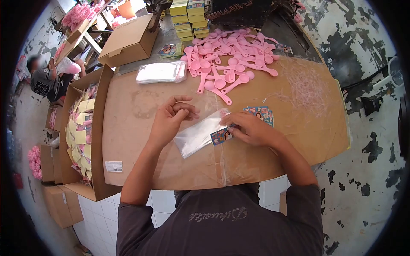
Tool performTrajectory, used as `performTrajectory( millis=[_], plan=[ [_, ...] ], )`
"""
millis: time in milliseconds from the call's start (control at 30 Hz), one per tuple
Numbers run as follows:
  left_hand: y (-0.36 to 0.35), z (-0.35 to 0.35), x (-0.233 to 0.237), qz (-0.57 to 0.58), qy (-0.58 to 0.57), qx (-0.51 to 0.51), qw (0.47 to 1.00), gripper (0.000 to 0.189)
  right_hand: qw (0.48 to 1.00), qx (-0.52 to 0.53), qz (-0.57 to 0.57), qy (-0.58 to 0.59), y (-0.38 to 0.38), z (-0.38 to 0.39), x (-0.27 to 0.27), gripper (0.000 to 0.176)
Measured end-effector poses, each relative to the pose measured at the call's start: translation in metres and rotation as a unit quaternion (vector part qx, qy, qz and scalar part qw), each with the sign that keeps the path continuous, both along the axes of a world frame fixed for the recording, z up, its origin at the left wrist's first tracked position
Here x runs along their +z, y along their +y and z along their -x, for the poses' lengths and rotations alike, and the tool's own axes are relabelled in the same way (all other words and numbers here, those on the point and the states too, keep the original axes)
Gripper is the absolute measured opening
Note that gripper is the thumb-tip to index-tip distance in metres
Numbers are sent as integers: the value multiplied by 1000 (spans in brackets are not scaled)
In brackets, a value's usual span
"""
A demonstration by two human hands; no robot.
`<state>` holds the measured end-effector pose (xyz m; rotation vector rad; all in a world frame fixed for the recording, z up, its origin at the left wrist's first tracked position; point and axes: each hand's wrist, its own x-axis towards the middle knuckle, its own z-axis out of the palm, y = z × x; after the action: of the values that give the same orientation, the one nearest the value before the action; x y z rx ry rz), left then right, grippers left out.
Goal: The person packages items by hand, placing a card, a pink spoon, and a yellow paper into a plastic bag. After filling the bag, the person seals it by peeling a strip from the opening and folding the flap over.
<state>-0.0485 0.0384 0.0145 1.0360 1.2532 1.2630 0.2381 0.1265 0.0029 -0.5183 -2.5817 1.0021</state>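
A flat stack of clear plastic bags (196,135) lies slantwise on the brown cardboard table cover (141,128). My right hand (252,130) is over the stack's right side, with a small blue printed card (221,136) pinched under its fingers and thumb. Part of that card is hidden by the fingers. Just above the left end of the bags is my left hand (173,117), its fingers bent and apart, with nothing visible in it. More blue printed cards (265,113) lie partly behind my right hand.
Many pink scoops (220,79) are heaped at the far side. A bundle of clear bags (161,72) lies left of them. An open carton (106,85) of packed pieces stands at left, a closed box (128,40) behind. Plastic shreds (305,83) lie right. A person (45,79) sits far left.
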Motion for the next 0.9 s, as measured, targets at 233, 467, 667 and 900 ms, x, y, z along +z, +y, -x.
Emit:
performTrajectory(
  millis=[233,467,667,900],
  plan=[
    [-9,-22,5,67,-37,-62,995,24,981,-177,69,44,8,-1,36,23],
    [-9,-31,-22,48,21,-67,996,26,947,-217,134,194,13,8,32,24],
    [-12,-42,-11,53,-6,-74,996,27,983,-139,13,120,9,7,37,24],
    [-16,-44,-13,35,42,-110,992,25,961,-138,205,128,-9,27,30,25]
  ],
)
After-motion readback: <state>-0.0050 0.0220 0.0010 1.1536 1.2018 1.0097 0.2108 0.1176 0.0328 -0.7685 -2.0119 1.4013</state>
